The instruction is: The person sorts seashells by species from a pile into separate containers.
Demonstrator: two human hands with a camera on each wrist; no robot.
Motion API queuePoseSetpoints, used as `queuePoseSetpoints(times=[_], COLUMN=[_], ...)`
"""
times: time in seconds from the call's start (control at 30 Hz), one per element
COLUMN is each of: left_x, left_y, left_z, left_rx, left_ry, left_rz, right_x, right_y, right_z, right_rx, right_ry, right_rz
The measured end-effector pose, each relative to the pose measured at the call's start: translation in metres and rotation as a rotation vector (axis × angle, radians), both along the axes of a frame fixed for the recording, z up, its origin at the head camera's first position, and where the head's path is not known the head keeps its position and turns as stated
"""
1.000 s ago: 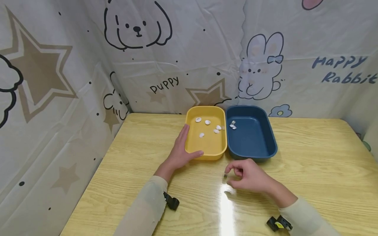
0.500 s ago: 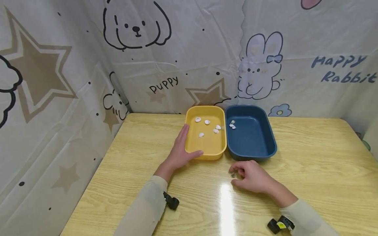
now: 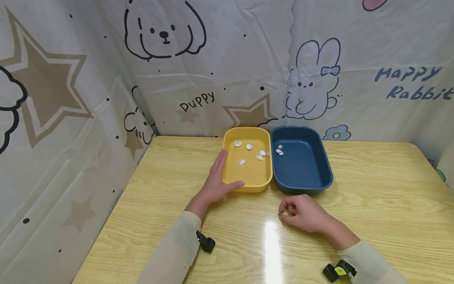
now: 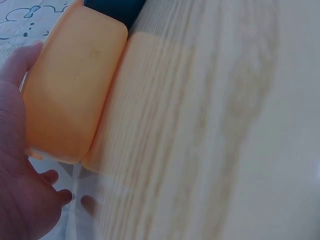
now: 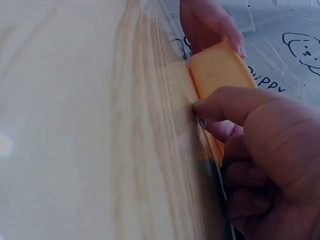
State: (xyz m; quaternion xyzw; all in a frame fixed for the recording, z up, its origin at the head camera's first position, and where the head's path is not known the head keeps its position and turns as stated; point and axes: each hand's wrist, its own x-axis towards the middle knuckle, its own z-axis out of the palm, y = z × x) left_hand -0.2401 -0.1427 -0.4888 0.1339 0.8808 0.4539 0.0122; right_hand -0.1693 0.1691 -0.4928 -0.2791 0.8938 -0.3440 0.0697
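My right hand [image 3: 306, 213] pinches a small greyish piece [image 3: 280, 214] between thumb and index finger, low over the table in front of the blue bin [image 3: 301, 185]. Its exact kind is too small to tell; in the right wrist view the fingertips mostly hide the small piece [image 5: 202, 123]. My left hand [image 3: 215, 183] rests against the yellow bin [image 3: 248, 188], straight fingers along its left side and the thumb on its front rim. Several white shells [image 3: 249, 147] lie spread out inside the yellow bin. A few small whitish shells [image 3: 279, 151] sit clustered at the blue bin's left side.
Both bins stand side by side at the back of the wooden table [image 3: 170, 165], close to a printed curtain [image 3: 227, 79]. Another curtain side hangs along the left. Light glares on the tabletop [image 3: 272, 252] between the arms.
My right hand has shifted slightly right, and its thumb and index finger have closed on the small greyish piece. The left hand and both bins stay put.
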Motion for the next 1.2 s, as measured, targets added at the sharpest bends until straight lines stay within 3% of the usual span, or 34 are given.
queuePoseSetpoints(times=[0.43, 0.6, 0.73, 0.93, 1.2], left_x=[0.0, 0.0, 0.001, 0.0, 0.0], left_y=[0.0, 0.0, 0.0, 0.0, 0.001], left_z=[0.0, 0.001, 0.001, 0.0, 0.0], left_rx=[-0.003, 0.004, 0.004, -0.015, -0.018], left_ry=[-0.008, -0.007, -0.011, -0.02, -0.016], left_rz=[0.005, 0.004, 0.006, 0.009, 0.01], right_x=[0.0, 0.005, 0.005, -0.01, -0.045], right_y=[0.004, 0.005, 0.005, 0.012, 0.022], right_z=[0.0, 0.017, 0.037, 0.058, 0.077], right_rx=[-0.098, -0.149, -0.22, -0.273, -0.239], right_ry=[-0.039, -0.018, 0.06, 0.161, 0.167], right_rz=[0.022, 0.014, 0.029, 0.013, -0.098])
